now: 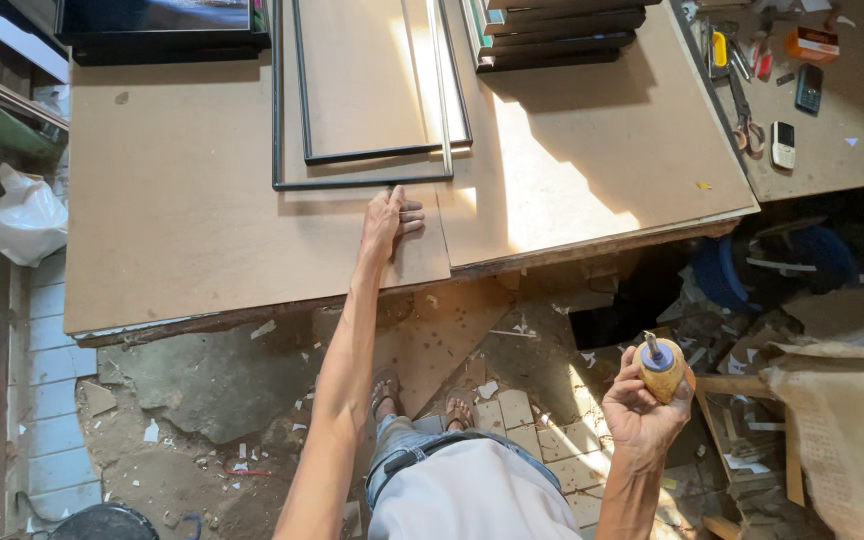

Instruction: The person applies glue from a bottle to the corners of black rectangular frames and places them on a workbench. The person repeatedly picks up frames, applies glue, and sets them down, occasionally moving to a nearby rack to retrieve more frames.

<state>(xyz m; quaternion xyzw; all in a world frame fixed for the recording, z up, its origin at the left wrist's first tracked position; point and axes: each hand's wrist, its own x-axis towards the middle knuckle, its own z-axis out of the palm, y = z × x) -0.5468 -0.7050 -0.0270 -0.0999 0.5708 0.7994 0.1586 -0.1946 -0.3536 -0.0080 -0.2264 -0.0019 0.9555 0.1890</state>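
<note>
Workbench board [202,200] under left hand [388,222]

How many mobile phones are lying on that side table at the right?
2. A dark phone lies near the table's far side, and a white phone sits nearer, beside the scissors. More could be hidden among the clutter.

Place: a framing workshop, rough and busy.
Table [182,250]: big brown boards, thin black frames [362,150] lying flat, finished frames stacked [552,35] at the back.
Tools: scissors [747,125] and cutters on the side table [852,165].
Floor [512,410]: broken tiles, paper scraps, wood offcuts.
</note>
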